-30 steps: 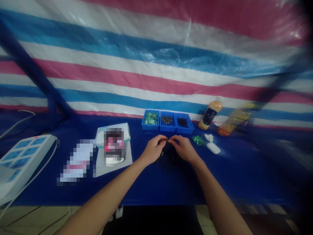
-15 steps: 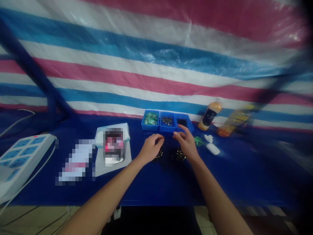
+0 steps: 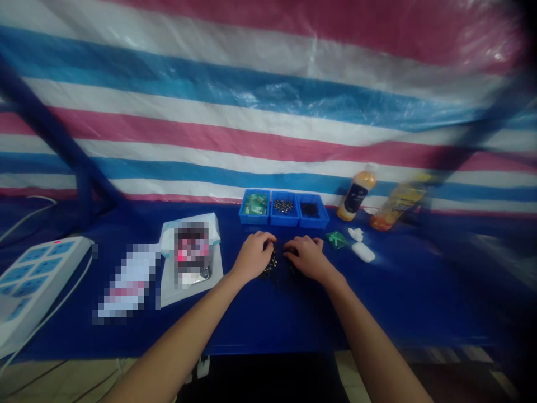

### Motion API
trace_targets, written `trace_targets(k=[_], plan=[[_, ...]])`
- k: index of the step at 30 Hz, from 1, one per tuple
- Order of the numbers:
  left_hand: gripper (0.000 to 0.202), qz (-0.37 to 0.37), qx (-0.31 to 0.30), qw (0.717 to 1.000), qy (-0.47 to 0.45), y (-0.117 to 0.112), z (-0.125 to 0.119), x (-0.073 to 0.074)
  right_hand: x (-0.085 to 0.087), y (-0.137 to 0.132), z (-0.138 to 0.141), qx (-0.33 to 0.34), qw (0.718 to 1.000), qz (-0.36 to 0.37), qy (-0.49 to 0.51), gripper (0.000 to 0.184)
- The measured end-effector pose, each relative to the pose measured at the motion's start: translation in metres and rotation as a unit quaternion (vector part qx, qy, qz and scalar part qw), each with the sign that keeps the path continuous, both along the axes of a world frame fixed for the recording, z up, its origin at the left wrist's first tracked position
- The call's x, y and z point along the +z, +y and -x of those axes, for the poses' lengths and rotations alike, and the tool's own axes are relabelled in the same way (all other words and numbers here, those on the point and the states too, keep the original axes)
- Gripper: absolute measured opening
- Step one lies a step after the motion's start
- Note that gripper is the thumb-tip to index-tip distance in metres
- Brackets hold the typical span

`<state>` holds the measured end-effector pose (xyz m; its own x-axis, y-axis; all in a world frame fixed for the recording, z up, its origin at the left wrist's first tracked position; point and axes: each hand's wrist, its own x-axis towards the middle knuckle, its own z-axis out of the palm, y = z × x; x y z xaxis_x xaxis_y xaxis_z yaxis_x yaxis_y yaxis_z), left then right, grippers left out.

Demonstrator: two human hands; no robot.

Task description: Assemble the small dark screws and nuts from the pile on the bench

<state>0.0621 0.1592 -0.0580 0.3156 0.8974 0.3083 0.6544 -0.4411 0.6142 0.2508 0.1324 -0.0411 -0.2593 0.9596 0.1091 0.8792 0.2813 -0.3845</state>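
My left hand (image 3: 253,258) rests on the blue table with fingers curled in and thumb close to the fingertips; whatever they pinch is too small to make out. Beneath and beside it lies a small heap of dark and brassy screw-like pieces (image 3: 272,262). To its right, my right hand (image 3: 309,258) is bent down at the tabletop, fingers and thumb drawn together, covering most of a second heap (image 3: 292,268). What its fingertips hold is hidden. Beyond both hands stand three blue bins: one with green packets (image 3: 255,205), one with shiny metal screws (image 3: 283,206), one with black pieces (image 3: 309,210).
Right of my hands are a green packet (image 3: 337,240), a white earbud-like case (image 3: 363,252), crumpled white tissue (image 3: 356,234) and two drink bottles (image 3: 357,196). On the left lie a tissue pack (image 3: 215,229), blurred-out items and a white power strip (image 3: 46,280).
My right hand has come down and inward onto the right heap, its raised forefinger now curled. The left hand keeps its curled shape over the left heap. The view has shifted slightly.
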Motion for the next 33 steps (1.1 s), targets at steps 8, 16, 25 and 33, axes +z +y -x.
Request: trace_targets(k=[8,16,25,33], plan=[[0.022,0.005,-0.004,1.000,-0.001,-0.002,0.000,0.004,0.007,-0.001,-0.016,-0.021,1.000,0.001,-0.019,0.029],[0.022,0.009,-0.004,1.000,-0.001,-0.002,0.000,0.004,0.007,0.000,-0.018,0.012,0.999,0.034,-0.030,0.017],[0.023,0.008,-0.009,1.000,-0.004,-0.002,0.000,0.002,0.016,-0.007,-0.026,0.030,0.998,0.051,-0.032,0.024],[0.022,0.007,-0.015,1.000,0.002,-0.003,0.000,0.004,0.012,-0.003,-0.038,0.028,0.998,0.054,-0.033,0.015]])
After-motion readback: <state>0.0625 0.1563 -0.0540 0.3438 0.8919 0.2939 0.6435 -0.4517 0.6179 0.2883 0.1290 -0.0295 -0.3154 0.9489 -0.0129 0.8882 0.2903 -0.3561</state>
